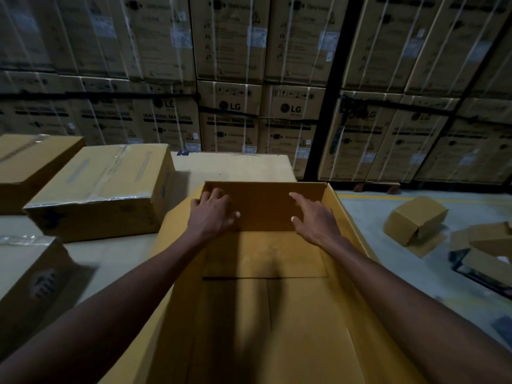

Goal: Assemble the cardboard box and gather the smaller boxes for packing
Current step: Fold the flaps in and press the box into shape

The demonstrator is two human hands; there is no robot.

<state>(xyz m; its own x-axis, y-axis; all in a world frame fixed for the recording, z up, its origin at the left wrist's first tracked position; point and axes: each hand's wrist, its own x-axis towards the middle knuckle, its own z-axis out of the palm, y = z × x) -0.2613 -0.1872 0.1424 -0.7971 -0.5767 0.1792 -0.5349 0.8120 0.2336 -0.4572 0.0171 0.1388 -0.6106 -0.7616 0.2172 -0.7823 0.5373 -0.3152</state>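
A large open cardboard box [266, 314] stands right in front of me, its inner bottom flaps visible. At its far end a brown flap [263, 206] stands upright. My left hand [212, 214] rests flat against the left part of that flap, fingers spread near its top corner. Against the flap's right part lies my right hand [314, 217], fingers also spread. Neither hand holds anything. A small open box [415, 220] lies tipped on the floor to the right, with more small flattened boxes [487, 245] beside it.
Taped closed cartons sit to the left [102, 189], far left [30, 162] and near left [30, 278]. Another carton [235, 166] stands behind the open box. Stacked washing-machine cartons [230, 117] form a wall at the back. Grey floor [388, 267] lies to the right.
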